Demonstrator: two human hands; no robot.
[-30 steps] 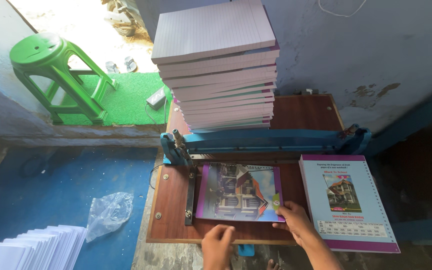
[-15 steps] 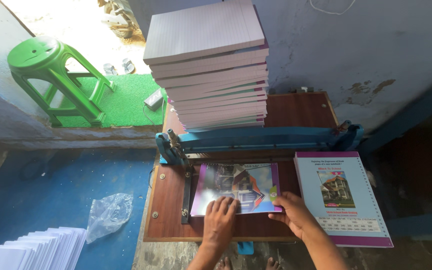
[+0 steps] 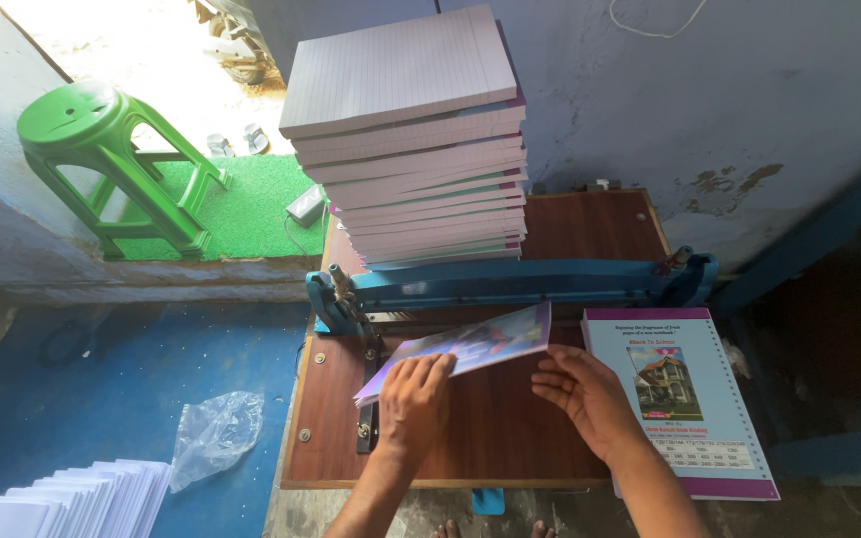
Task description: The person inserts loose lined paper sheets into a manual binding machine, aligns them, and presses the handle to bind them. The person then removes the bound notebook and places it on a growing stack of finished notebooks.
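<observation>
Two bare hands are working at the front half of a brown wooden board [image 3: 490, 438] fitted with a long blue metal bar [image 3: 510, 284] across its middle. The left hand [image 3: 413, 397] is pinching the near-left corner of a thin notebook with a glossy purple picture cover [image 3: 480, 344], lifting it tilted off the board, its far edge lying just under the blue bar. The right hand [image 3: 582, 394] is hovering spread, fingers open, beside the notebook's right edge, gripping nothing. Behind the bar, a tall stack of ruled lilac notebooks [image 3: 416, 149] is leaning slightly; a knock could be toppling it forward. Fingertips are passing close to the bar, risking a pinch, and the one-corner grip may be letting the cover bend or slip.
</observation>
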